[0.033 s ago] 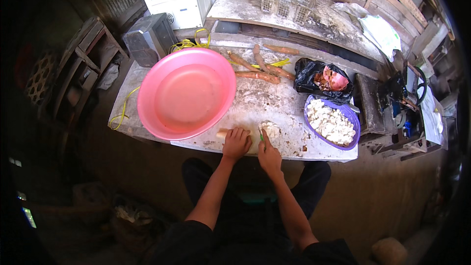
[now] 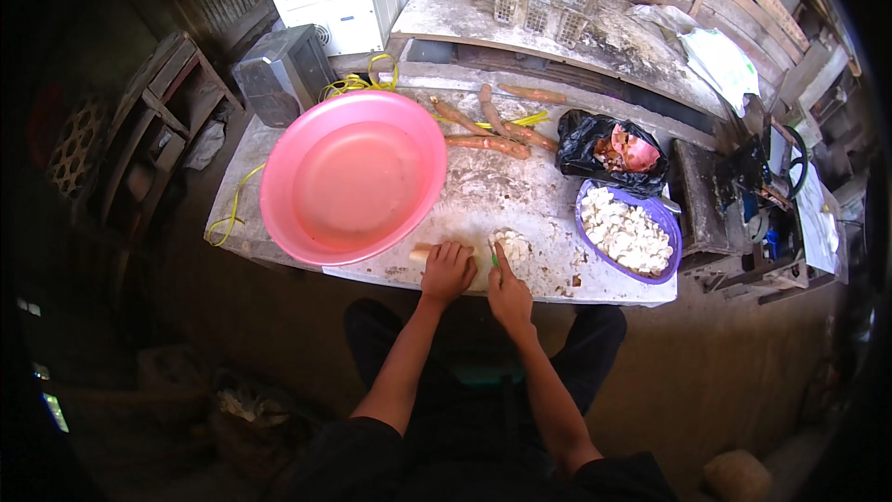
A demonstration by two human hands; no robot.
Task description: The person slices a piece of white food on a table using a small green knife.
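Note:
My left hand (image 2: 448, 270) is wrapped over a peeled cassava root (image 2: 420, 255) lying near the table's front edge, the root's pale end poking out to the left. In my right hand (image 2: 510, 296) is a knife with a green handle (image 2: 495, 258), pointing away from me; its blade is hard to make out. A small heap of white cassava slices (image 2: 516, 246) lies just beyond the knife. To the right, a purple basket (image 2: 677, 240) holds many more slices. Several unpeeled brown cassava roots (image 2: 488, 144) lie farther back on the table.
A large pink basin (image 2: 437, 144) stands at the left of the worn white table (image 2: 548, 209). An open black plastic bag (image 2: 578, 144) sits behind the basket. Yellow cord (image 2: 351, 85), a dark box-shaped device (image 2: 302, 74) and a white appliance (image 2: 358, 14) are behind the basin. A plastic crate (image 2: 544, 14) is farther back.

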